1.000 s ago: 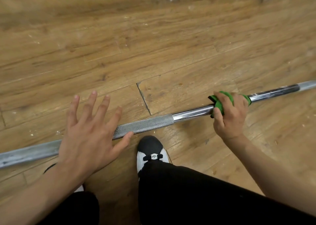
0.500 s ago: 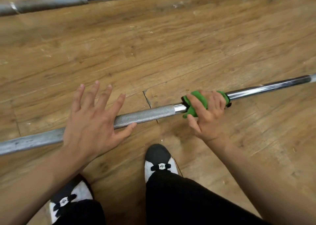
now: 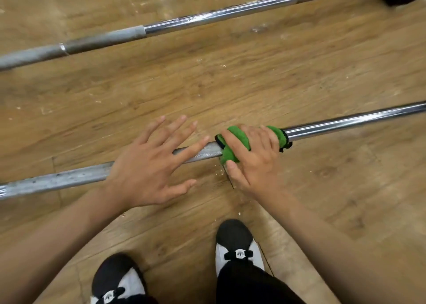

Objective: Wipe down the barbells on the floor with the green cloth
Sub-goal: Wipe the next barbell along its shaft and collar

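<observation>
On the wooden floor (image 3: 230, 80), the near barbell (image 3: 345, 121) is gripped through the green cloth (image 3: 227, 153) by the right hand (image 3: 253, 160). The cloth is wrapped around the bar's shaft, with the fingers (image 3: 265, 135) curled over its top and the thumb set against its near side. Just beside the cloth, the left hand (image 3: 149, 172) is laid over the bar's knurled part, fingers straight and spread, nothing grasped. A second barbell (image 3: 207, 15) is seen beyond the near barbell, well apart.
</observation>
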A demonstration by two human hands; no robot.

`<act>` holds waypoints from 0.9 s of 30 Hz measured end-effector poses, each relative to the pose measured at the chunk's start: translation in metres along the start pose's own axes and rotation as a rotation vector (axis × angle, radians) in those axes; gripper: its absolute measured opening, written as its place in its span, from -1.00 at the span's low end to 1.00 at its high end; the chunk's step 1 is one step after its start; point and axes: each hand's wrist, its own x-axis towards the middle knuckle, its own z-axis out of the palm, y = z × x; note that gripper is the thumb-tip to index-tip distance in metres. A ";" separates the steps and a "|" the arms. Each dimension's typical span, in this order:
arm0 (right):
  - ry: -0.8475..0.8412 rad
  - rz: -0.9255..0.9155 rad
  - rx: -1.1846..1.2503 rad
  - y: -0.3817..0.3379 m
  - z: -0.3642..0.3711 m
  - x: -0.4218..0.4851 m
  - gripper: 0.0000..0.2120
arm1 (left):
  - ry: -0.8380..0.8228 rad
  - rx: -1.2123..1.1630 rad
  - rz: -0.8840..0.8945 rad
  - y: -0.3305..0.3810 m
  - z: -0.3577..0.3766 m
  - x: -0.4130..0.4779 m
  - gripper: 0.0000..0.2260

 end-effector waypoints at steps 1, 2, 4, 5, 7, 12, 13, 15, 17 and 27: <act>-0.007 -0.049 -0.031 0.021 -0.003 0.000 -0.44 | 0.004 -0.006 0.015 -0.004 0.000 0.002 -0.28; 0.003 -0.033 -0.057 0.045 -0.007 -0.001 -0.45 | 0.008 -0.013 0.032 -0.008 0.000 0.004 -0.29; 0.053 0.122 -0.092 0.089 -0.021 -0.003 -0.48 | 0.015 -0.045 0.079 -0.016 0.001 0.007 -0.29; 0.078 0.201 -0.103 0.104 -0.027 -0.002 -0.49 | 0.015 -0.069 0.106 -0.020 0.001 0.009 -0.29; 0.112 0.314 -0.121 0.123 -0.031 0.004 -0.53 | 0.014 -0.121 0.153 -0.027 0.000 0.013 -0.29; 0.181 0.538 -0.071 0.066 -0.008 0.039 -0.56 | -0.027 -0.125 0.194 -0.039 -0.003 0.020 -0.23; 0.134 0.470 -0.052 0.041 0.000 0.040 -0.56 | -0.036 -0.104 0.192 -0.040 -0.003 0.022 -0.22; -0.006 0.242 0.009 0.000 0.008 0.036 -0.54 | -0.051 -0.061 0.185 -0.041 -0.004 0.023 -0.19; -0.121 0.034 0.031 -0.003 0.004 0.037 -0.52 | -0.064 -0.045 0.176 -0.042 -0.006 0.024 -0.18; 0.152 0.575 -0.074 0.120 -0.026 0.036 -0.59 | -0.058 -0.013 0.157 -0.041 -0.004 0.024 -0.18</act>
